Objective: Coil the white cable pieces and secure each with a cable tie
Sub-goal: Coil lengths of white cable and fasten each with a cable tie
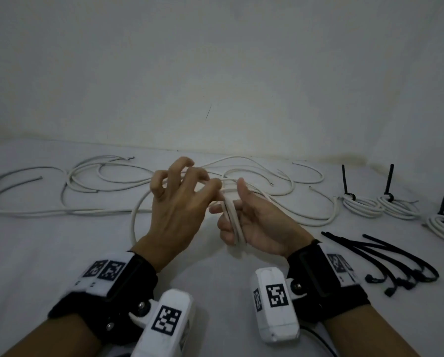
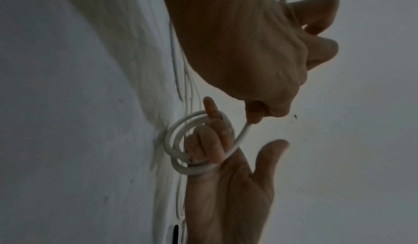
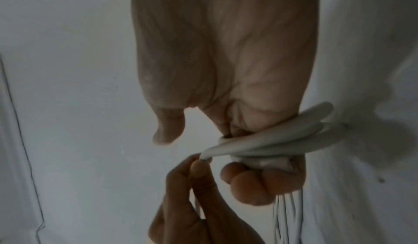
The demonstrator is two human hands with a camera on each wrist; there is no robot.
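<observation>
While my left hand [image 1: 175,202] pinches the white cable [image 2: 239,137] and my right hand [image 1: 251,222] keeps several turns looped around its curled fingers [image 3: 253,185] above the tabletop [image 1: 61,253], I judge that slack could let the springy loops slide off.

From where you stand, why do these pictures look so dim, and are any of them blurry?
Head view: dull, even light, corners darkened, the floor line bowed by the wide lens, the left hand fairly sharp. Left wrist view: murky and tilted, the white cable coiled round fingers still readable. Right wrist view: softest, the right hand very close and out of focus, casting a shadow at right.
</observation>
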